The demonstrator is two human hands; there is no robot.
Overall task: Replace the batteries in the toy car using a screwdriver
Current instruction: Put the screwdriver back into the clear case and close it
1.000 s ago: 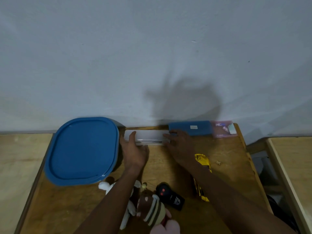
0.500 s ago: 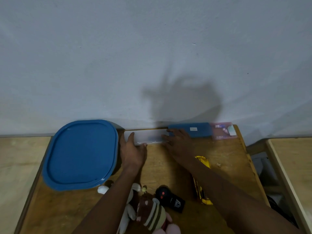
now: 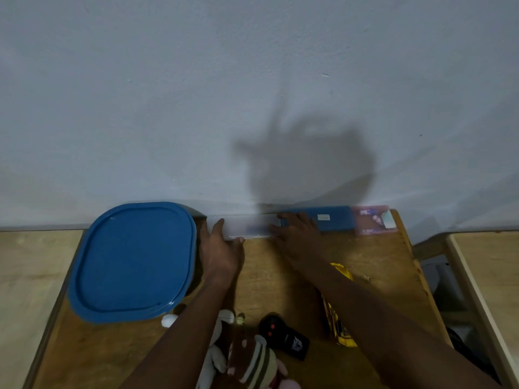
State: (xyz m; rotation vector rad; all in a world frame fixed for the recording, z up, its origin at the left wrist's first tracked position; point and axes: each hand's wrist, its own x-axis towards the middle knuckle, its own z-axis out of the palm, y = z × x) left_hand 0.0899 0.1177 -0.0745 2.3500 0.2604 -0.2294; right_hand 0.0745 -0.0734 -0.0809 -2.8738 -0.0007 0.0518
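Head view: a wooden worktop (image 3: 387,265) stands against a grey wall, and both forearms reach over it to its far edge.
Left hand (image 3: 222,254): it rests on the left end of a clear plastic case (image 3: 247,226); one straight finger lies on top of the case and the thumb touches its near edge. The other fingers are hidden.
Right hand (image 3: 297,237): it lies flat on the right end of the same case, with the fingers a little spread and straight.
Clear plastic case: it is long and flat, and it lies along the wall between the two hands.
Toy car (image 3: 339,327): it is yellow and lies on the worktop at the near right, partly hidden under the right forearm.
Remote control (image 3: 283,335): it is black with two red buttons, just left of the toy car.
Soft toy (image 3: 252,357): it is striped and lies at the near edge, beside the remote control.
Blue lid (image 3: 132,259): it is large, with round corners, and sits on a container at the left of the left hand.
Blue case (image 3: 331,220): it lies along the wall, just right of the clear one.
Pink case (image 3: 373,220): it touches the right end of the blue case.
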